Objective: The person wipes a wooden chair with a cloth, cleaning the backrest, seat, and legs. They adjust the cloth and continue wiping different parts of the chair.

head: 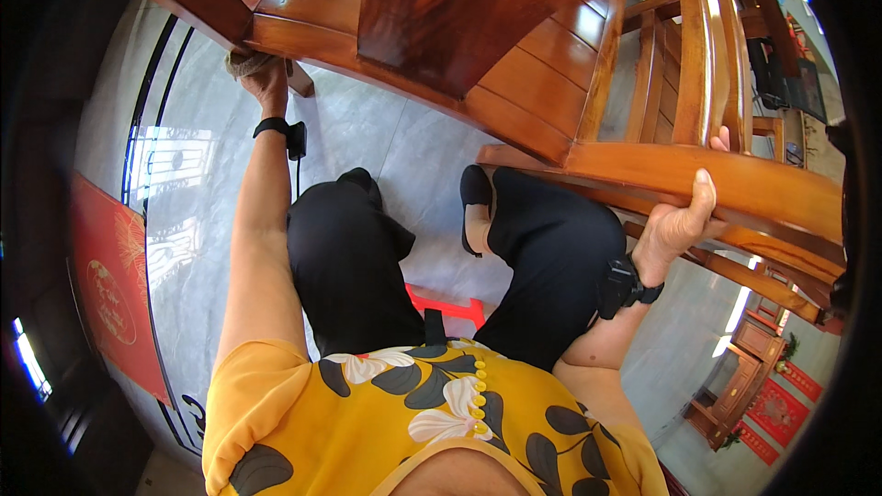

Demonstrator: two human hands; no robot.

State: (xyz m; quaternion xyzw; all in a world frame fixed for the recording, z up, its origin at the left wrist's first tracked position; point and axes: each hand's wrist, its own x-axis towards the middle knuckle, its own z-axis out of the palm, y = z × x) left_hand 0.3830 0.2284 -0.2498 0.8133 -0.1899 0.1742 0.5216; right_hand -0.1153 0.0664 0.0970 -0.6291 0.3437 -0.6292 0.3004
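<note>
My left hand (265, 83) presses a brown cloth (247, 64) against the underside corner of a polished wooden bench or chair (303, 38), by its front rail. On the right, my right hand (682, 220) grips a thick wooden rail (758, 179) of the same or adjoining furniture, the thumb on its near face and fingertips showing over the far edge. Upright wooden slats (696, 55) rise beyond that hand. A broad curved wooden panel (420, 14) stands over the slatted seat (537, 83). How the parts join is partly hidden.
Beneath me is part of a red plastic stool (448, 306). A red mat (114, 289) with gold designs lies on the grey marbled floor (386, 131) at left. A wooden cabinet (741, 372) stands at far right, near red hangings (778, 410).
</note>
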